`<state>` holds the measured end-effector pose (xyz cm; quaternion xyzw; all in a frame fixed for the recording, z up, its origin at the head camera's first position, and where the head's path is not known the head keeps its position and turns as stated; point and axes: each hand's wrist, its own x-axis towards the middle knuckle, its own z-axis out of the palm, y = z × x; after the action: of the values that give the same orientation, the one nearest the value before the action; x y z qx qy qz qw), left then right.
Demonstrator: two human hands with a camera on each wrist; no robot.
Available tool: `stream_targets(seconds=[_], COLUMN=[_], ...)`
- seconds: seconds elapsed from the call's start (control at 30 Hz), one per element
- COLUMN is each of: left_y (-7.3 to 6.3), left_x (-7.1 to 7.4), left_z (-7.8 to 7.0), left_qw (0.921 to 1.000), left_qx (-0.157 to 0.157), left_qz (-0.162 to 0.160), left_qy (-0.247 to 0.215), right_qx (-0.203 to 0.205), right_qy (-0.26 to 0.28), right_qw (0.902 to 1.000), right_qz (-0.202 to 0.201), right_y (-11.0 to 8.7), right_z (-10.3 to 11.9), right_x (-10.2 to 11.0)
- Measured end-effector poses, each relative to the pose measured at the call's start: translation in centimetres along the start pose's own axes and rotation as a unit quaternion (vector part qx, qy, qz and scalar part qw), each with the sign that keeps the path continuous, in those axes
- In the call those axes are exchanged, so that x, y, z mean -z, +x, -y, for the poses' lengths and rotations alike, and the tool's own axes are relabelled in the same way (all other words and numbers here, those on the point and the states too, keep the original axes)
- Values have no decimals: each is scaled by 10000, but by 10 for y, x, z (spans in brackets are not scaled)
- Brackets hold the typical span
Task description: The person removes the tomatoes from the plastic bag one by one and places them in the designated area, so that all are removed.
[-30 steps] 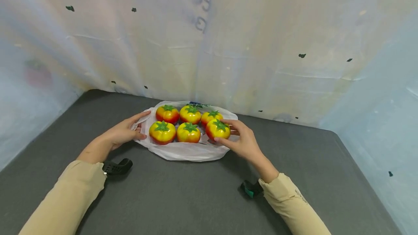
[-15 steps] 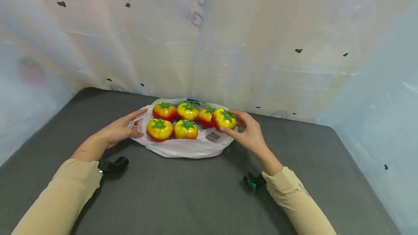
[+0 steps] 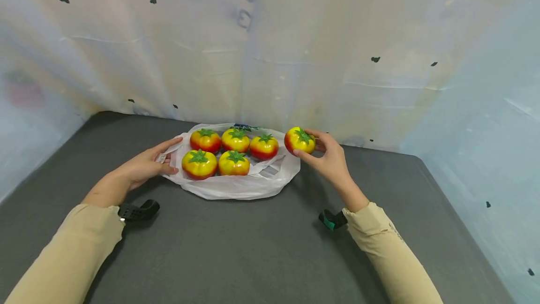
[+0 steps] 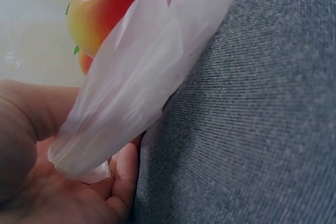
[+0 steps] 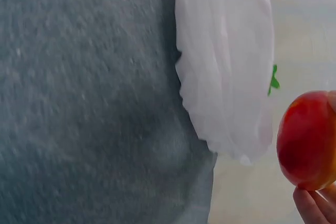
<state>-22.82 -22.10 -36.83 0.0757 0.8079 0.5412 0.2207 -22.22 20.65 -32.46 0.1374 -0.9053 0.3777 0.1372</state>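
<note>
In the head view a white plastic bag lies spread on the dark table, with several glossy yellow-red tomatoes on it, each topped by a green star-shaped leaf. My left hand holds the bag's left end, and the left wrist view has the gathered plastic between thumb and curled fingers. Just off the bag's right rim, my right hand grips another tomato between thumb and fingers, raised above the table. The right wrist view catches that tomato's red side with fingertips beneath it.
A dark grey table spreads under both arms. Behind it hangs a pale wrinkled sheet with small dark marks, and a bluish sheet closes off the right side. Black straps hang at both wrists.
My right hand has lifted the front-right tomato off the bag and carried it up and right, past the rim. A striped patch on the bag is uncovered. My left hand keeps its place at the bag.
</note>
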Motion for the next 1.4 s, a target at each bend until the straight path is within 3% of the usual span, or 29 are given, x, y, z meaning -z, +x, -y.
stream_targets(seconds=[0.27,0.73,1.03,1.4], left_y=[-1,-5,-2,-2], left_x=[-1,-4,-2,-3], left_z=[-2,-2,-1,1], left_qw=[10000,9999,9997,9999], left_qx=[6,106,114,144], left_qz=[21,-6,-66,-42], left_qy=[-35,117,214,67], right_qx=[-339,-824,-703,-770], right_qy=[-65,-152,-537,-605], right_qw=[9994,9964,9961,9950], right_qz=[-64,-92,24,204], right_y=[5,6,7,9], right_z=[-11,-36,-51,-56], right_x=[7,0,-3,-2])
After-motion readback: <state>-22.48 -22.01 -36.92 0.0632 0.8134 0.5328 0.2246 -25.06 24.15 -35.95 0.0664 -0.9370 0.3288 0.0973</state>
